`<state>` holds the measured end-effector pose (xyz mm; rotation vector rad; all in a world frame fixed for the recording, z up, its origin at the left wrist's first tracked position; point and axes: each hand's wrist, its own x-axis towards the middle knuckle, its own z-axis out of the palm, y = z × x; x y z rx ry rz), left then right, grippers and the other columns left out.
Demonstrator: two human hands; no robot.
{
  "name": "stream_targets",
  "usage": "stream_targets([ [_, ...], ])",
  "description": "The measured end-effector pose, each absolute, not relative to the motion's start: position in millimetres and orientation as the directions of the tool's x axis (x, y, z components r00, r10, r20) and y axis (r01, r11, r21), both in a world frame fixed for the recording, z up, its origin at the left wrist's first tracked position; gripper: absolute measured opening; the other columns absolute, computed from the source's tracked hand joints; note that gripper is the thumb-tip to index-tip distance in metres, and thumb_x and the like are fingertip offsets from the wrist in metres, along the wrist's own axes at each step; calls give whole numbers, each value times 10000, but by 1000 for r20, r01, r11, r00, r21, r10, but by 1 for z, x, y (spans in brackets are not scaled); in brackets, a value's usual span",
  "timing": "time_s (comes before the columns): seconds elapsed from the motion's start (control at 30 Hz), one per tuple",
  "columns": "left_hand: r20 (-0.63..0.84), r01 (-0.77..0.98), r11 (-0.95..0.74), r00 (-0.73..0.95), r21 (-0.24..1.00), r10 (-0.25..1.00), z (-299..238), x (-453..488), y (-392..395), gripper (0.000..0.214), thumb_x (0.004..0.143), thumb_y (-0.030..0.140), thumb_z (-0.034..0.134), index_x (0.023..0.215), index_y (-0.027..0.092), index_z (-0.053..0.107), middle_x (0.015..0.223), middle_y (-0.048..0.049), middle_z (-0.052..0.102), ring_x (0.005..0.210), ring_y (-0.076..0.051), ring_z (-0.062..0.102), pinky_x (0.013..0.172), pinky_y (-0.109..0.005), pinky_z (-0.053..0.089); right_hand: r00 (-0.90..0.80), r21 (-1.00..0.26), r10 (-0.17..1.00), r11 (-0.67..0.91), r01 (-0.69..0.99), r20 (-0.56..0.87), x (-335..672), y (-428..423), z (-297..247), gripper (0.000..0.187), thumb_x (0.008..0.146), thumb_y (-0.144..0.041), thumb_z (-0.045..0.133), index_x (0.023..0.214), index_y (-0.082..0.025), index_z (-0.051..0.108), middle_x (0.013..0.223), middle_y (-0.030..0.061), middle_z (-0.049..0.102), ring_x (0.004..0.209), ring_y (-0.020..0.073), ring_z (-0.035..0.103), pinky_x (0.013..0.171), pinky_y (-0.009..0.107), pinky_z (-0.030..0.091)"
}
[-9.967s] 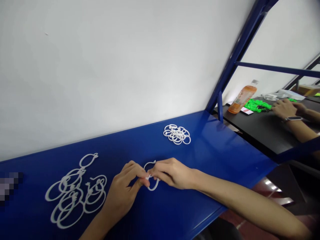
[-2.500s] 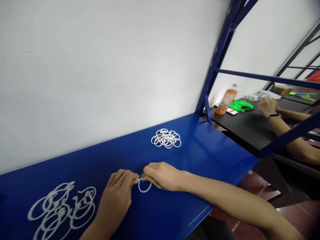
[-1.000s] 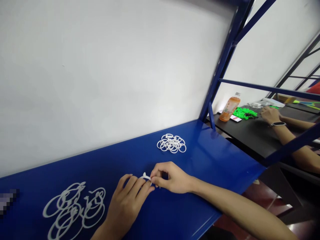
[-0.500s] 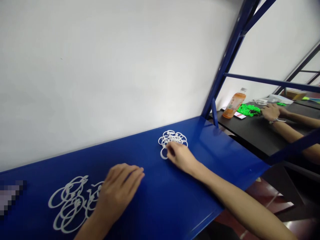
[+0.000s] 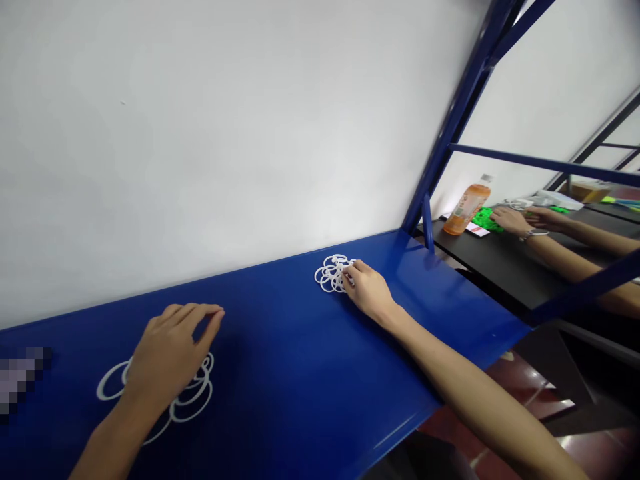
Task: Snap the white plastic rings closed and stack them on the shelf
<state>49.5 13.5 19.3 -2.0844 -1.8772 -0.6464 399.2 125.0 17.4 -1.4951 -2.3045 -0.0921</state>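
My left hand (image 5: 170, 347) hovers over the left group of thin white plastic rings (image 5: 200, 400), hiding much of it. Its thumb and forefinger tips come together, and no ring shows between them. Farther right, a tighter cluster of white rings (image 5: 327, 277) lies on the blue tabletop (image 5: 280, 360) near the wall. My right hand (image 5: 369, 288) reaches in from the right with its fingers pinched on a white ring at the cluster's right side. The fingers partly cover that ring and its neighbours.
A blue metal post (image 5: 455, 120) rises at the table's right end. Beyond it, another person's hands (image 5: 515, 220) work at a black table (image 5: 500, 260) with green pieces (image 5: 484, 219), a phone (image 5: 477, 229) and an orange drink bottle (image 5: 467, 208). A blurred-out object (image 5: 20, 380) is at far left.
My left hand has moved left over the left rings, its fingers curling into a pinch. My right hand has shifted slightly up and right; the ring sticking out at the cluster's front no longer shows there.
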Motion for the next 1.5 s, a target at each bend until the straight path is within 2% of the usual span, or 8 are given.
stream_targets([
  [0.37, 274, 976, 13, -74, 219, 959, 22, 11, 13, 357, 903, 538, 455, 1017, 285, 679, 1004, -65, 754, 1008, -334, 638, 823, -492, 493, -351, -206, 859, 446, 871, 373, 402, 122, 21, 178, 975, -248, 532, 1057, -183, 676, 1038, 80, 658, 799, 168, 639, 698, 265, 481],
  [0.67, 121, 965, -176, 155, 196, 980, 22, 7, -1, 277, 822, 500, 600, 985, 324, 740, 1047, -56, 739, 978, -287, 647, 801, -414, 498, -333, -252, 804, 498, 830, 493, 400, 112, 30, 232, 993, -280, 500, 1056, -164, 691, 958, 88, 659, 761, 176, 629, 703, 288, 498],
  [0.8, 149, 971, -194, 174, 137, 973, 18, 12, -4, 248, 853, 468, 573, 973, 343, 750, 993, -55, 742, 934, -279, 652, 754, -391, 462, -423, -283, 754, 606, 743, 502, 391, 99, 30, 234, 996, -256, 480, 1072, -173, 685, 992, 98, 661, 826, 185, 636, 754, 303, 527],
  [0.97, 212, 974, -184, 154, 134, 965, 13, 29, 2, 265, 908, 388, 490, 803, 311, 722, 866, -32, 720, 810, -238, 623, 696, -362, 397, -600, -281, 667, 738, 614, 443, 378, 87, 23, 274, 1017, -277, 446, 1089, -161, 683, 962, 104, 657, 872, 208, 632, 776, 351, 543],
  [1.13, 197, 945, -249, 208, 211, 958, 16, 57, 5, 271, 962, 373, 452, 833, 289, 675, 822, 6, 714, 805, -210, 612, 734, -345, 399, -743, -348, 581, 807, 476, 332, 366, 73, 17, 292, 1030, -285, 446, 1122, -138, 681, 991, 109, 663, 886, 204, 646, 805, 346, 554],
  [1.27, 272, 912, -288, 210, 293, 939, 22, 79, 6, 267, 975, 422, 468, 910, 289, 690, 880, 13, 734, 855, -202, 641, 779, -347, 442, -815, -437, 511, 821, 367, 275, 353, 60, 18, 313, 1030, -368, 483, 1186, -150, 645, 1069, 112, 666, 958, 213, 657, 848, 353, 555],
  [1.4, 402, 835, -369, 199, 408, 894, 27, 104, 2, 284, 974, 452, 493, 917, 269, 703, 891, 8, 731, 853, -168, 662, 789, -305, 489, -793, -583, 538, 754, 303, 284, 342, 50, 17, 368, 987, -415, 571, 1252, -162, 552, 1185, 120, 655, 981, 207, 664, 852, 348, 558],
  [1.5, 454, 753, -423, 186, 504, 871, 28, 124, -3, 266, 967, 443, 522, 887, 258, 695, 852, 18, 716, 775, -131, 657, 718, -244, 506, -761, -692, 578, 678, 248, 293, 340, 47, 12, 293, 976, -352, 595, 1192, -169, 523, 1026, 72, 689, 818, 158, 668, 735, 290, 556],
])
